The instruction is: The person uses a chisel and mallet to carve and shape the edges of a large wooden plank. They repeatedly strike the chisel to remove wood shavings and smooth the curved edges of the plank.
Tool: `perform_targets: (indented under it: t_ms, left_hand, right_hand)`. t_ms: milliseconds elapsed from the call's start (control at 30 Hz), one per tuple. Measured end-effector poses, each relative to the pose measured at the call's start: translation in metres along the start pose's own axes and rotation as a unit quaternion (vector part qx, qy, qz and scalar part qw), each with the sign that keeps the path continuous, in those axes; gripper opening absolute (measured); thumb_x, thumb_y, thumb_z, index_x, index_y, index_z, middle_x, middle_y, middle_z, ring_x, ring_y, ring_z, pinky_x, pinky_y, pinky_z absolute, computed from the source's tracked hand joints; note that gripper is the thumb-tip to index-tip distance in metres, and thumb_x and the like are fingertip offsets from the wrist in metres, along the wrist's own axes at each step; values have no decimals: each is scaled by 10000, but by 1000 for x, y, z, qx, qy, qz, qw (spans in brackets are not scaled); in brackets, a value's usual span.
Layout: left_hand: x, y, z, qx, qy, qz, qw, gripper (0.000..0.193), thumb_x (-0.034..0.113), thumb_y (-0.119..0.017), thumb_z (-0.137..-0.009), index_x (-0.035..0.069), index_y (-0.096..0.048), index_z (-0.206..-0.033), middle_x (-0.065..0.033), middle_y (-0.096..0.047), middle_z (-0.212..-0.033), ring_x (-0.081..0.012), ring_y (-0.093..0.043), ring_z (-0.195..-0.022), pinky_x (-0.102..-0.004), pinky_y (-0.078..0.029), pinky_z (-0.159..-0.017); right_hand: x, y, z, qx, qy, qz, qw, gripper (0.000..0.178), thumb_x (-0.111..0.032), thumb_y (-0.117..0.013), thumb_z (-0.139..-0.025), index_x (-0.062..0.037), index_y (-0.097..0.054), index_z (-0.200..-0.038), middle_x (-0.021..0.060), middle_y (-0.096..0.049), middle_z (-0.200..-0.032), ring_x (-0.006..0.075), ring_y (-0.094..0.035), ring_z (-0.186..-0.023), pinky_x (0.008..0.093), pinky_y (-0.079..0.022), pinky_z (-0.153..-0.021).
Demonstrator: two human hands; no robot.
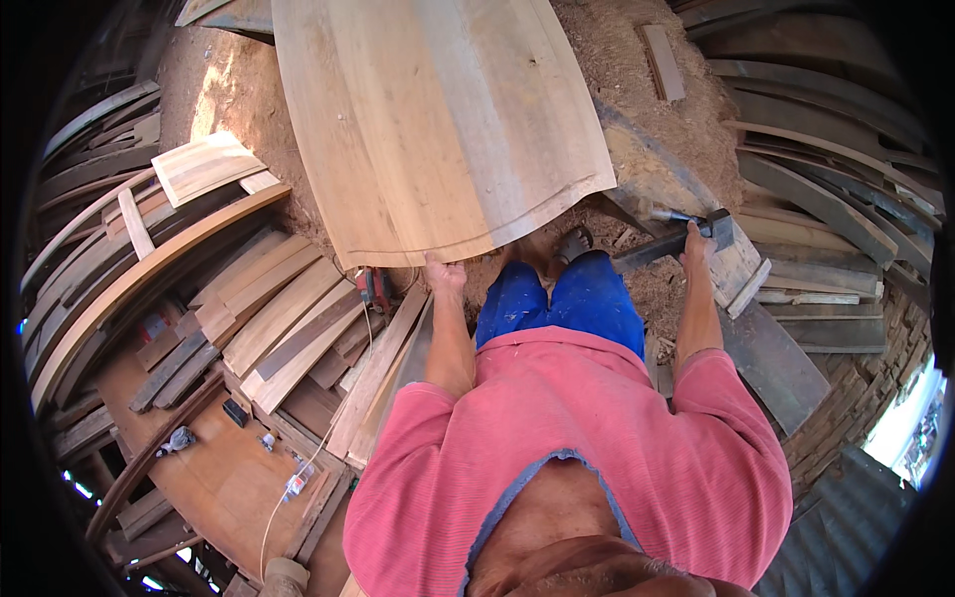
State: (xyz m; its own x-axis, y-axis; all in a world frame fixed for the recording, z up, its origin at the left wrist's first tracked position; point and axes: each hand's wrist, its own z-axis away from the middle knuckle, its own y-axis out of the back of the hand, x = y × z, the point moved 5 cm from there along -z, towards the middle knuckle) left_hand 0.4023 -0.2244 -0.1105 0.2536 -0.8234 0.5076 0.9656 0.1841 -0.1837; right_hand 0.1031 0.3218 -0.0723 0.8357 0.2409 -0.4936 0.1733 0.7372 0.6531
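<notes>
A large, pale wooden panel [438, 119] made of joined boards spreads out ahead of me, with a line running along its near edge. My left hand [445, 274] grips that near edge, thumb on top and the other fingers mostly hidden below. At the right, my right hand [698, 244] is closed at a dark, block-headed tool that looks like a hammer [720, 228]; the fingers are partly hidden. Beside it, a slim tool with a bluish metal shaft [673, 215] lies on a worn wooden bench [686, 169].
Stacked boards [288, 308] fill the left, next to a red power tool [374, 289] with a pale cord [333, 428]. A brown sheet [219, 478] holds small items. More planks [826, 209] are piled at the right. Sawdust covers the ground [607, 40].
</notes>
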Motion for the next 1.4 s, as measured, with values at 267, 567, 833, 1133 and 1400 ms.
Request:
perform_targets:
  t_ms: [267, 567, 833, 1133, 1400]
  left_hand:
    - [-43, -31, 29, -2, 20, -16, 1000, 501, 432, -478, -1086, 118, -456, -1476, -93, -544, -1475, -301, -530, -1343, -534, -444, -1139]
    - [-33, -23, 31, -23, 2, -12, 1000, 489, 436, -470, -1086, 137, -448, -1472, -94, -550, -1460, -309, -539, -1332, -550, -489, -1100]
    - [-54, -25, 40, -39, 51, -8, 998, 505, 436, -475, -1084, 145, -419, -1494, -89, -534, -1473, -316, -528, -1342, -550, -471, -1122]
    - [-76, -22, 51, -54, 98, -66, 992, 523, 453, -520, -1064, 75, -478, -1423, -129, -555, -1431, -322, -574, -1280, -524, -446, -1139]
    - [-68, -17, 43, -67, 104, -144, 982, 589, 532, -489, -1058, 25, -525, -1357, -171, -603, -1335, -320, -599, -1224, -497, -455, -1113]
  right_hand:
    - [-3, -3, -17, -37, -81, -39, 995, 844, -440, -829, -839, 124, -489, -1367, 250, -601, -1352, 360, -621, -1202, 488, -530, -957]
    - [-26, -11, 24, 66, -137, 85, 985, 1153, -570, -850, -742, 148, -290, -1451, 343, -390, -1484, 438, -526, -1315, 454, -483, -1072]
    - [-18, -9, 10, 76, -127, 97, 984, 1172, -583, -845, -724, 174, -288, -1424, 373, -403, -1458, 438, -529, -1312, 448, -485, -1069]
    - [-17, -6, 7, 87, -102, 112, 985, 1188, -622, -843, -708, 155, -309, -1432, 354, -452, -1444, 441, -516, -1335, 460, -461, -1101]
    - [-14, -8, 9, 61, -107, 125, 984, 1211, -682, -815, -722, 125, -307, -1468, 336, -417, -1506, 448, -471, -1380, 487, -414, -1142]
